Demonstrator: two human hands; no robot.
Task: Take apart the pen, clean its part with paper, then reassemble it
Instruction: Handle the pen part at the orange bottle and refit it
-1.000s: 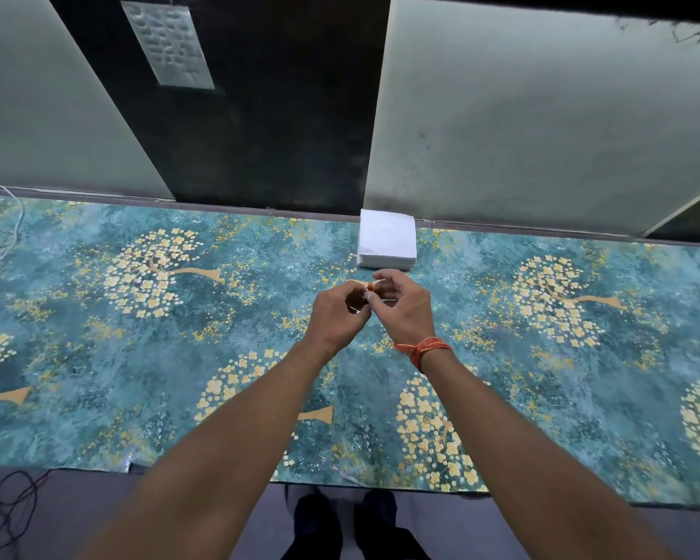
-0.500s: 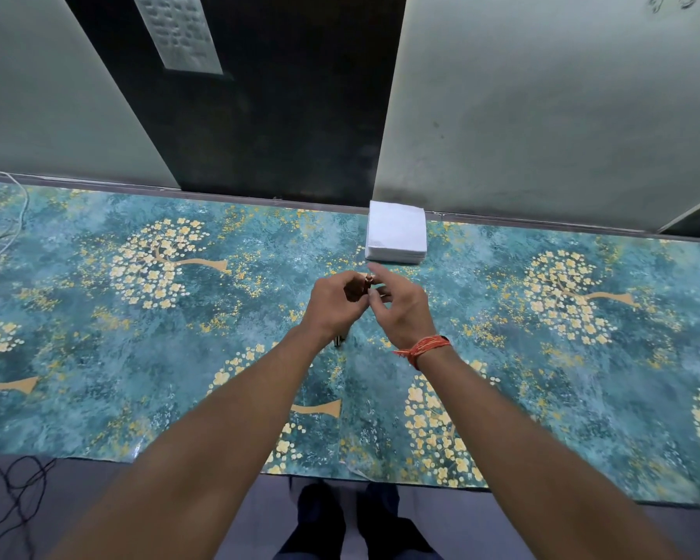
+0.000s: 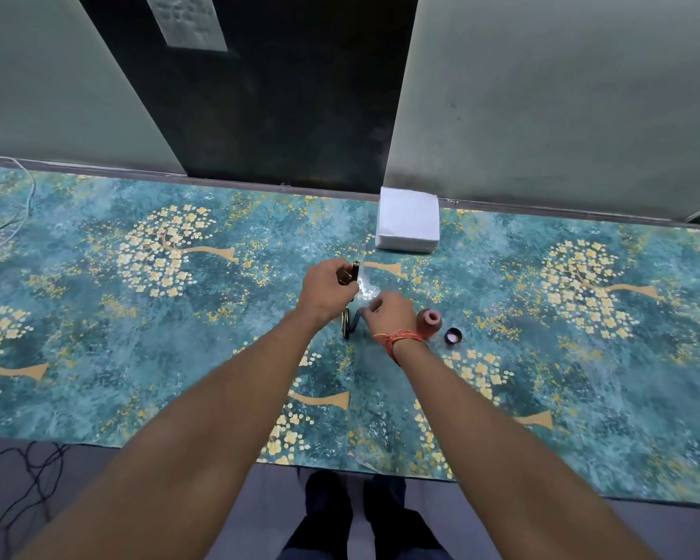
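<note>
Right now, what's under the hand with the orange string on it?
Under the right hand a dark, bent pen part pokes out on the tablecloth. Whether the fingers hold it is hidden. A small orange pot sits beside the wrist, not underneath.

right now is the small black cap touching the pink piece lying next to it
Apart. The head view shows a strip of patterned table cover between the black cap and the pink piece, which lies just right of the right hand.

Head camera looks steeply down over the table (image 3: pixel 98 357).
</note>
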